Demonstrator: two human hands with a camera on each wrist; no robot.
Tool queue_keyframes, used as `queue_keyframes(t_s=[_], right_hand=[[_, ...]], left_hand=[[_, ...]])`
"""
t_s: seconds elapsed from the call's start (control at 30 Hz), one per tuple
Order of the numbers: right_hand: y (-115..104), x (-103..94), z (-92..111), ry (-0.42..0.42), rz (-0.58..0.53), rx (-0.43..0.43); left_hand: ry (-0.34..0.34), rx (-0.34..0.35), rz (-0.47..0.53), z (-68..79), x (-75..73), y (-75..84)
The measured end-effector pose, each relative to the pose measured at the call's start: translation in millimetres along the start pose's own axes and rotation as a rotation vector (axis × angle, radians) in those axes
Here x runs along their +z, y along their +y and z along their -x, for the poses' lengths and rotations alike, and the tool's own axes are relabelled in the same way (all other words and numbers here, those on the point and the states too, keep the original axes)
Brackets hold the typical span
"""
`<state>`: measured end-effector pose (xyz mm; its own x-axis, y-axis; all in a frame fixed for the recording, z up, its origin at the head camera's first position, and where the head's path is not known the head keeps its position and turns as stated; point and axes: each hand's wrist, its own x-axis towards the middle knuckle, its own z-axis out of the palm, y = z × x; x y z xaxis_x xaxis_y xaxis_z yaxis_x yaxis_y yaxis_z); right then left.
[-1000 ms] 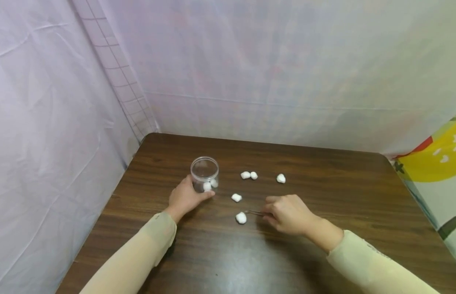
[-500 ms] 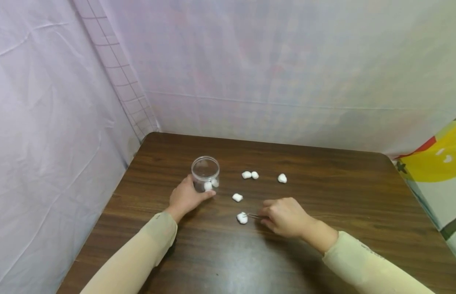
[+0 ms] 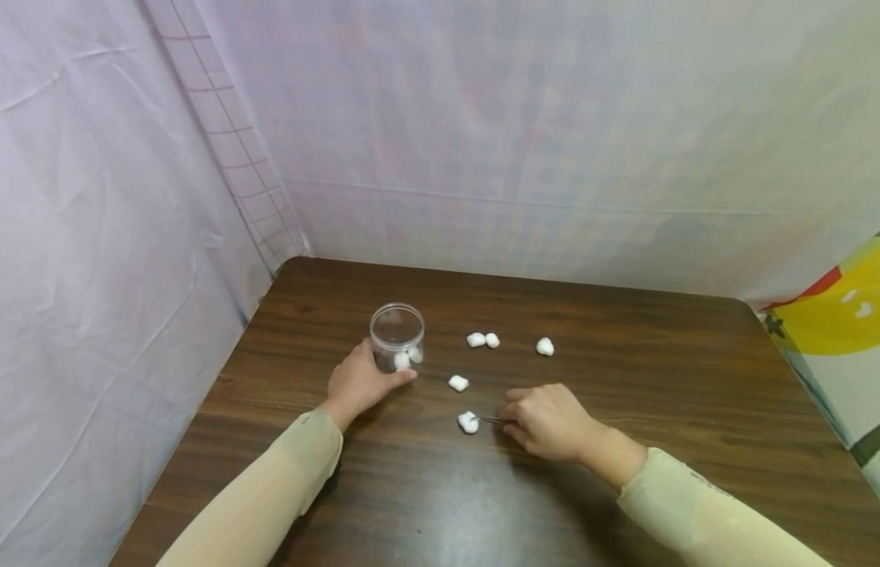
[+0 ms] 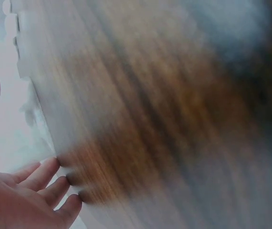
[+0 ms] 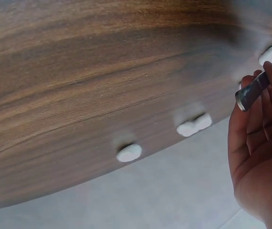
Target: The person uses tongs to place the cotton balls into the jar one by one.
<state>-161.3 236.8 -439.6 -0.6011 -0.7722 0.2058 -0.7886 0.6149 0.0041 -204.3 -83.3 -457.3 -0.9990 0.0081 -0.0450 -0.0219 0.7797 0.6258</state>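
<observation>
A clear open-topped jar (image 3: 396,347) stands at the left of the work area, with white cotton balls (image 3: 402,361) at its bottom. My left hand (image 3: 360,387) grips it low, the thumb in front and the fingers round the far side. In my right hand (image 3: 553,423) a pair of metal tweezers (image 3: 491,420) is pinched between thumb and fingers, the broad end (image 5: 251,93) showing in the right wrist view. Its tips lie on the nearest cotton ball (image 3: 467,424), which is on the table. Another cotton ball (image 3: 458,383) lies just beyond.
Two cotton balls (image 3: 476,339) lie side by side farther back, and a single cotton ball (image 3: 545,346) is to their right. The brown wooden table (image 3: 645,354) ends at a pale cloth (image 3: 517,157) behind and another cloth at left.
My right hand has shifted slightly left and nearer, bringing the tweezer tips from the edge of the nearest cotton ball onto it. The left hand and jar have stayed in place.
</observation>
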Motion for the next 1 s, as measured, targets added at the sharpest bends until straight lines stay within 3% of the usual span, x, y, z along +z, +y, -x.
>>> queue_keyframes(t_s=[0.5, 0.83, 1.0], right_hand=[[8, -4.8, 6, 0.059, 0.043, -0.001], [25, -20.3, 9, 0.085, 0.054, 0.040], [32, -33.9, 2, 0.102, 0.072, 0.047]], left_hand=[[-0.002, -0.009, 0.000, -1.1, 1.6, -0.8], [0.005, -0.011, 0.000, -1.5, 2.0, -1.6], [0.000, -0.009, -0.002, -1.5, 2.3, -0.6]])
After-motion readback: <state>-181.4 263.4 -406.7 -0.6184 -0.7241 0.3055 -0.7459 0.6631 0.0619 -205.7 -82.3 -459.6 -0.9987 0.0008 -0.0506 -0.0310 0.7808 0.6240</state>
